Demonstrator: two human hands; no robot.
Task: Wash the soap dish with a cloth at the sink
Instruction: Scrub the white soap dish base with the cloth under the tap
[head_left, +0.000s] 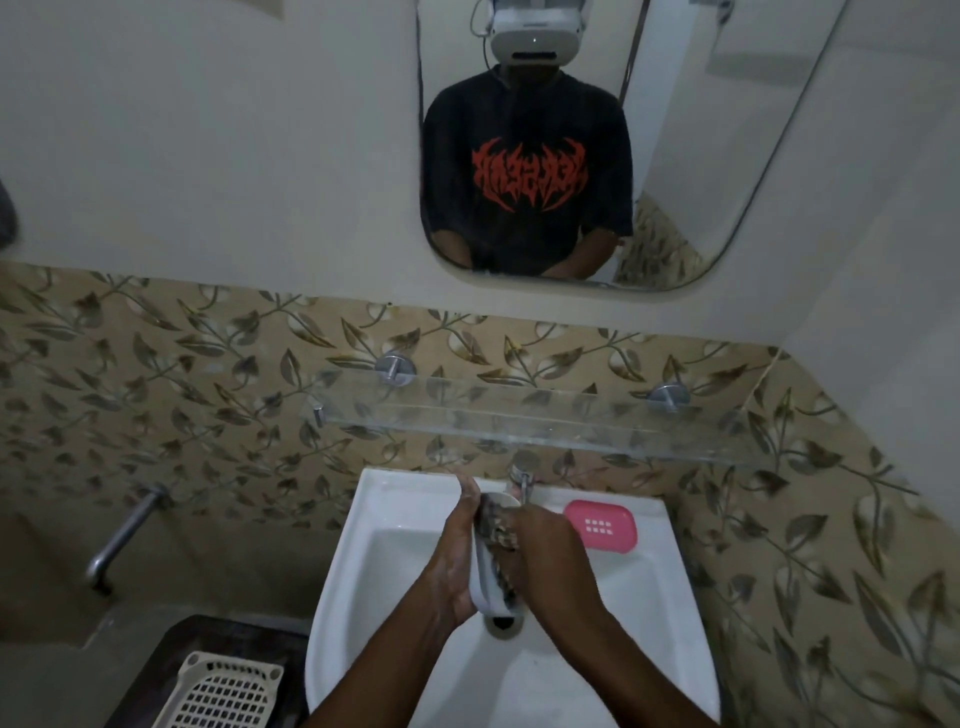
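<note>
Soap dish (480, 561), white, held on edge over the middle of the sink (395, 566), just at 12 o'clock of the drain (503, 623). Left hand (457, 561) wraps its outer side, fingers curled and clamped on the dish, fingertips reaching up past its far end. Cloth (500, 540), patterned brown and pale, is pressed against the dish's inner face. Right hand (545, 556) is closed over the cloth, bunching it against the dish; both hands touch across it.

Left to right: a metal wall tap (122, 535) at 9 o'clock of the sink, well apart from it. A cream perforated basket (223, 691) sits on a dark counter (166, 660) at 7 o'clock, just beside the sink's left rim. Basin floor is bare at 6 o'clock, between the forearms. Sink tap (522, 480) stands at 12 o'clock, close above the hands. A pink soap dish part (600, 525) with slots rests on the back ledge at 2 o'clock, near the right hand but not touching.

Above the sink, a clear glass shelf (519, 421) on two metal pegs overhangs the tap. Wall behind carries leaf-pattern tiles (182, 384); plain cream wall higher up. A mirror (675, 156) at 12 o'clock reflects a person in a dark shirt wearing a head-mounted camera. Lighting dim.
</note>
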